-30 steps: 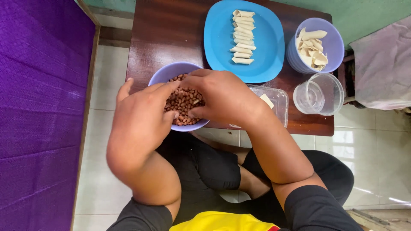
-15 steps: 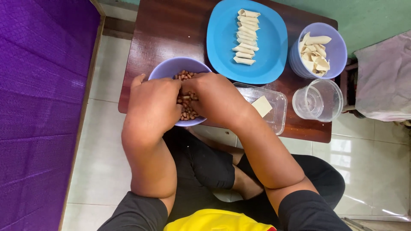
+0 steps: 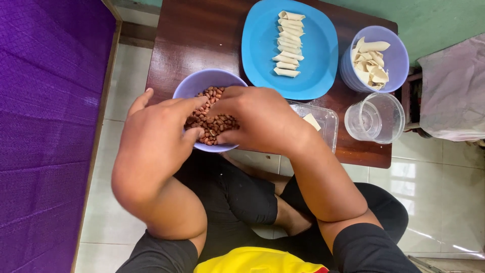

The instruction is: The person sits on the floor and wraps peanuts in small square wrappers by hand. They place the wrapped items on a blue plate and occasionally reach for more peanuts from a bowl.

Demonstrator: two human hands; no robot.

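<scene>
A lilac bowl (image 3: 197, 81) full of brown peanuts (image 3: 214, 124) stands at the near edge of a dark wooden table (image 3: 202, 35). My left hand (image 3: 159, 131) rests on the bowl's near left rim, its fingers reaching in among the peanuts. Over the bowl's right side my right hand (image 3: 257, 119) curls downward, fingertips in the peanuts. Whether either hand has peanuts pinched is hidden.
A blue plate (image 3: 310, 55) carries a row of rolled pastry pieces (image 3: 287, 43). A lilac tub (image 3: 399, 55) holds more pastry pieces. A clear plastic cup (image 3: 376, 119) and a clear tray (image 3: 323, 121) sit at the right. A purple cloth (image 3: 45, 126) lies left.
My left hand has slid down off the bowl's top, uncovering more peanuts. The view has shifted slightly; the right hand stays over the bowl.
</scene>
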